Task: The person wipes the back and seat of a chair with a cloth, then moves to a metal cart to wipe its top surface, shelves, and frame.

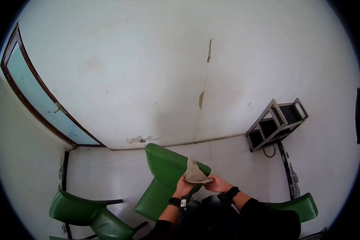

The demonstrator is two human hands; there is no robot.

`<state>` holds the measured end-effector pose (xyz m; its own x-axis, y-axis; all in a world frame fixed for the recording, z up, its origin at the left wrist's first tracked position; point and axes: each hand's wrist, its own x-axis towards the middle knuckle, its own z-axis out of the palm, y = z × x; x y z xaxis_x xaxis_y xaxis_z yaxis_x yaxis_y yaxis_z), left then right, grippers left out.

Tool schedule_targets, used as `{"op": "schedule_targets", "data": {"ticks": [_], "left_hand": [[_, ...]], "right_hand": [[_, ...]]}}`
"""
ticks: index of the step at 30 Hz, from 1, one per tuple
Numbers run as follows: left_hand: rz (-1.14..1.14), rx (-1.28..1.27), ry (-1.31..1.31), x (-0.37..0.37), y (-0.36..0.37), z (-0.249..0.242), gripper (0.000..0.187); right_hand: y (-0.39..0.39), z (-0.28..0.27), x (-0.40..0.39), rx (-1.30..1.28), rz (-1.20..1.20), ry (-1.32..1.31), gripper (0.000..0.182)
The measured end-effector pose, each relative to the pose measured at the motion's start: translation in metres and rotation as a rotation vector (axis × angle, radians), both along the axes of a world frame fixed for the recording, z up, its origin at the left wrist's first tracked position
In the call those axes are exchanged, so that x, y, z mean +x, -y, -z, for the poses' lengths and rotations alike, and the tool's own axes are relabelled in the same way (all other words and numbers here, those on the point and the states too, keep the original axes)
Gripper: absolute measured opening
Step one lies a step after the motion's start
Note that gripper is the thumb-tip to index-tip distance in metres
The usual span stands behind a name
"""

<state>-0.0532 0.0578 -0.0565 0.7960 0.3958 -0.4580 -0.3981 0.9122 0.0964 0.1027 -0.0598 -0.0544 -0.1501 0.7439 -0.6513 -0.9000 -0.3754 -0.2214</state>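
Gripping beige cloth (195, 173) by lower edge, left hand (184, 186) and right hand (215, 183) hold it between them, fingers closed on fabric. Cloth sits in front of green chair's backrest (169, 161), peak pointing up. Dark bands (175, 201) circle both wrists. Shelf rack (277, 123) stands by wall, right side.

I make out black sleeves (253, 206) on both arms, pushed back to leave the forearms bare, and a dark top (228, 224) with few details I can pick out on my feed. Behind the bare left hand (183, 186), I see a black wrist strap (175, 201) with a small, pale-faced rectangular device (183, 203); behind the equally bare right hand (217, 184), a chunky black band (231, 193). Below, I get bluish, denim-like legwear (193, 206), partly in shadow.
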Motion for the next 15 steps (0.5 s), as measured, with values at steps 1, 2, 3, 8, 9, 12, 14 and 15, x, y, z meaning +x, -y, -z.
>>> {"op": "schedule_targets", "data": {"ticks": [1,2,3,8,9,12,14,15], "left_hand": [[0.055,-0.112,0.049,-0.010,-0.003,0.003,0.040],[0.050,-0.120,0.030,-0.018,-0.005,0.007,0.040],[0.071,-0.115,-0.094,-0.026,-0.005,0.011,0.040],[-0.028,-0.042,-0.158,-0.048,-0.005,0.023,0.040],[-0.074,0.003,-0.182,-0.053,-0.006,0.020,0.039],[-0.210,0.120,-0.335,-0.054,-0.008,-0.019,0.036],[-0.331,0.282,-0.539,-0.050,-0.010,-0.055,0.029],[-0.335,0.261,-0.569,-0.053,-0.010,-0.054,0.029]], "right_hand": [[0.005,0.005,0.007,-0.026,-0.023,0.024,0.039],[0.012,0.012,0.008,-0.057,-0.046,0.042,0.038],[0.018,0.011,0.005,-0.071,-0.051,0.017,0.038],[0.008,-0.034,0.004,-0.155,-0.088,0.099,0.029],[0.003,-0.039,0.003,-0.162,-0.096,0.097,0.029],[-0.015,-0.049,0.003,-0.225,-0.148,0.097,0.030],[-0.023,-0.052,0.005,-0.134,-0.151,0.068,0.028],[-0.023,-0.056,0.007,-0.153,-0.167,0.042,0.028]]}}
